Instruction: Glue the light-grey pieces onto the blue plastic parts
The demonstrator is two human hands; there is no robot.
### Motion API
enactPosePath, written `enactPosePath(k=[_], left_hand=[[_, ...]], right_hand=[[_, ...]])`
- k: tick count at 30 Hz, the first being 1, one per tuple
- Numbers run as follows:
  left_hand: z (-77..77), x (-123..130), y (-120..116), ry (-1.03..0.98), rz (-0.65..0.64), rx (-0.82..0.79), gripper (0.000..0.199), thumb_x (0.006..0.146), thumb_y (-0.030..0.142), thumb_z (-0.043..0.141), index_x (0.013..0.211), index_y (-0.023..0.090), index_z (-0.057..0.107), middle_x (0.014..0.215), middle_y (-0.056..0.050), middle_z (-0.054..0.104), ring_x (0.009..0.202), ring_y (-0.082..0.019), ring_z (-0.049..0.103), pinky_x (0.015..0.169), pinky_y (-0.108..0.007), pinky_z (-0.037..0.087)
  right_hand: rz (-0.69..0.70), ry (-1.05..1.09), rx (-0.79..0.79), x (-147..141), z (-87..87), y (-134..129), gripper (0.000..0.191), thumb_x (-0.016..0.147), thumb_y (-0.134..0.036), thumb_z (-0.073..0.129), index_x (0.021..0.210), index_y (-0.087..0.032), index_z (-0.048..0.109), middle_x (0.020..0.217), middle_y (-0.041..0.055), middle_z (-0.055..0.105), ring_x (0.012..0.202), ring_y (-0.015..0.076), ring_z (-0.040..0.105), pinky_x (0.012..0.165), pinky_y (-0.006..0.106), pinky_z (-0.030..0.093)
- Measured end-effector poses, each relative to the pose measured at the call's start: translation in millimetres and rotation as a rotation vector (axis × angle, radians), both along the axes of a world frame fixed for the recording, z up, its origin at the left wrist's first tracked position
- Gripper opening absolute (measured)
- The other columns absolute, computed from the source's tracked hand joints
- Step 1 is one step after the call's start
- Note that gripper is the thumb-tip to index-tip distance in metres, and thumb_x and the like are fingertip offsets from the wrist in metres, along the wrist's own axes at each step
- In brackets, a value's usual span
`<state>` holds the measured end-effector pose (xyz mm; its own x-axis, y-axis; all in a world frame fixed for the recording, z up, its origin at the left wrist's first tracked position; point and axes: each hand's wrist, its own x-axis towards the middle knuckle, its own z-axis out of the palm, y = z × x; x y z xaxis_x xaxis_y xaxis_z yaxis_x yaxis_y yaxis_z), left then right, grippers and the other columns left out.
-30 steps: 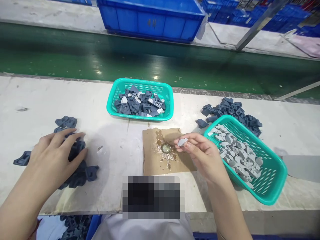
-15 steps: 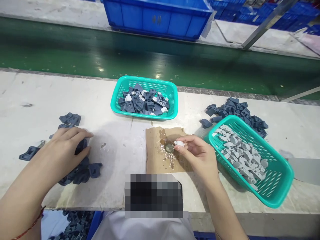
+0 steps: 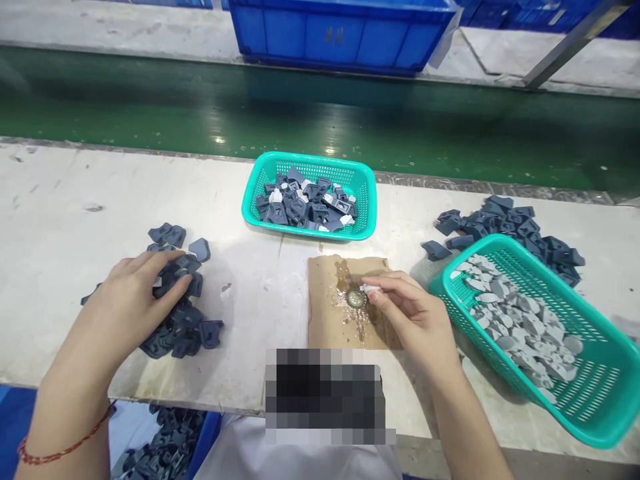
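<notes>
My left hand (image 3: 137, 293) rests on a pile of dark grey-blue plastic pieces (image 3: 183, 327), thumb and fingers apart around a few of them. A single dark piece lies just beyond its fingertips. With thumb and fingertips, my right hand (image 3: 413, 310) pinches a small white plastic piece (image 3: 371, 289), mostly covered by the fingers. That piece is right beside a small round cap-like dish (image 3: 357, 298) with clear, shiny liquid in it; whether they touch I cannot tell. Under the dish lies a cardboard square (image 3: 325, 327), wet with splashes.
A green basket (image 3: 247, 210) of dark pieces joined or mixed with white ones stands at the back. To the right, another green basket (image 3: 613, 393) holds light grey-white pieces, beside a dark heap (image 3: 520, 227). A blue crate (image 3: 345, 33) stands beyond the green strip.
The view has swung left, so everything sits further right in it. My right hand has brought the white piece closer to the dish. Between the left hand's fingers, dark pieces have shifted.
</notes>
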<state>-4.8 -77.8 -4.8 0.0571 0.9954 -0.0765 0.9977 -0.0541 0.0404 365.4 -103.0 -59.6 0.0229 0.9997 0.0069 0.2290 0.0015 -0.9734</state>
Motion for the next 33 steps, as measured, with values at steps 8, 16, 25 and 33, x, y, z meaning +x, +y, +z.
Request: enactPosePath(k=[8,16,25,33], left_hand=[[4.5,16.4,13.0,-0.035,-0.033,0.007,0.031,0.1,0.034,0.049,0.114,0.013,0.067,0.109,-0.015,0.072,0.105,-0.038,0.063,0.094,-0.051,0.052],[5.7,52.6,-15.8,-1.083,0.213,-0.011,0.021,0.084,0.032,0.078,0.101,0.023,0.07,0.112,-0.006,0.078,0.106,-0.027,0.071,0.09,-0.036,0.058],[-21.4,113.8,-29.2,-1.581,0.187,-0.514,0.016,0.084,0.028,0.08,0.099,0.029,0.082,0.106,-0.001,0.082,0.103,-0.017,0.072,0.086,-0.021,0.055],[-34.5,142.7,-37.6,-1.502,0.227,-0.432,0.018,0.083,0.023,0.077,0.102,0.023,0.078,0.107,-0.004,0.079,0.103,-0.02,0.068,0.09,-0.028,0.051]], right_hand=[[-0.012,-0.027,0.001,-0.3,-4.1,-2.1,0.01,0.093,-0.029,0.071,0.1,-0.029,0.078,0.107,0.0031,0.074,0.097,0.0183,0.069,0.082,0.03,0.056],[0.032,-0.177,0.096,-2.6,1.5,-6.2,0.012,0.097,-0.025,0.066,0.104,-0.027,0.075,0.109,0.0035,0.074,0.1,0.0189,0.07,0.084,0.032,0.057],[0.075,-0.378,0.28,-4.4,7.0,-8.1,0.012,0.096,-0.013,0.064,0.098,-0.023,0.07,0.098,0.0031,0.073,0.092,0.0171,0.069,0.079,0.029,0.055],[0.192,-0.482,0.348,-5.4,4.9,-6.8,0.013,0.097,-0.011,0.06,0.102,-0.02,0.068,0.099,0.0077,0.072,0.099,0.0203,0.069,0.087,0.033,0.055]])
